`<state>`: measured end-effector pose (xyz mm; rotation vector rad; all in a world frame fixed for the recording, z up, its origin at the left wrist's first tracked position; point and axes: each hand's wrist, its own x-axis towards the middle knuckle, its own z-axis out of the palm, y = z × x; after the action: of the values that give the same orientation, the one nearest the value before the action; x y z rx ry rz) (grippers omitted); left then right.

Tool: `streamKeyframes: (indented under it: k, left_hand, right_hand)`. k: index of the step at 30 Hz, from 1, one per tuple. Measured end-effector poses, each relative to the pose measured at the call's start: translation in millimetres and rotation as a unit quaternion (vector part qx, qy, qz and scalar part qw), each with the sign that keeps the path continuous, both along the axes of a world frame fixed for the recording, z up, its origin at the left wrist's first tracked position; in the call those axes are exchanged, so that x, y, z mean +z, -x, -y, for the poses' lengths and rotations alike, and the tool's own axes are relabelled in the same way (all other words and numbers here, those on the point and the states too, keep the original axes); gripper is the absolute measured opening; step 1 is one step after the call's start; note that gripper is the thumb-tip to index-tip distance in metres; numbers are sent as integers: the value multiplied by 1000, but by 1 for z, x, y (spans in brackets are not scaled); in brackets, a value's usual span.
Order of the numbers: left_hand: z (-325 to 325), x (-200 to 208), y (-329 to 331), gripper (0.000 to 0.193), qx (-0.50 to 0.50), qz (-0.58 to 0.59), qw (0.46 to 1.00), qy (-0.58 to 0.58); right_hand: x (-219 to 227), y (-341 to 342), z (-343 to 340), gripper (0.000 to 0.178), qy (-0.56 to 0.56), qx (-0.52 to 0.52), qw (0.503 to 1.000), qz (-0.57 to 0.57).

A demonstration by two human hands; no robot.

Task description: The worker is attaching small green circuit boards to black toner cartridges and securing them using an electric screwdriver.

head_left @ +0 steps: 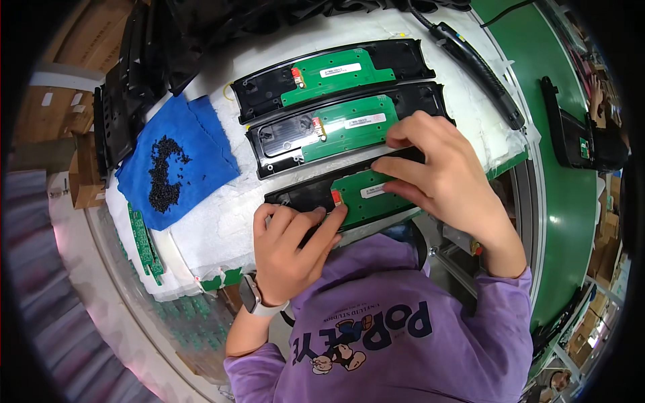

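Note:
Three long black plastic panels lie in a row, each with a green circuit board carrying a white label and a red part. My left hand (289, 248) grips the near-left edge of the nearest black plastic panel (302, 196), its fingertips at the red connector (336, 197). Over that panel's green circuit board (363, 181) my right hand (440, 168) is bent, thumb and fingers drawn close together. A tiny dark spot shows at one fingertip; what it is I cannot make out. The middle panel (282, 140) and the far panel (262, 94) lie behind, untouched.
At left, a blue cloth (208, 151) bears a heap of small black pieces (164, 174). A black corded hand tool (477, 70) lies at the far right. A narrow green board (142, 245) sits at the left edge; black plastic parts (124, 114) stand behind the cloth.

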<state>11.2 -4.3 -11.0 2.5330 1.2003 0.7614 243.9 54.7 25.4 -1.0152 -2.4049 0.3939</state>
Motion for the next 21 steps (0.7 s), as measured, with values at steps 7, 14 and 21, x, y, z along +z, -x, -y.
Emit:
streamKeyframes:
  k: [7,14,21]
  left_hand:
    - [2,-1,-3,34,32,-37,998,-35]
    - [1,4,0,40,26,-39,998,-41]
    - [-27,21,70,25,248,-23,956,-157]
  right_hand:
    - [-3,-13,20,30,74,24,997,14]
    - [-13,-13,14,30,-7,54,998,-23]
    - [-11,-10,12,29,-6,67,997,-23]
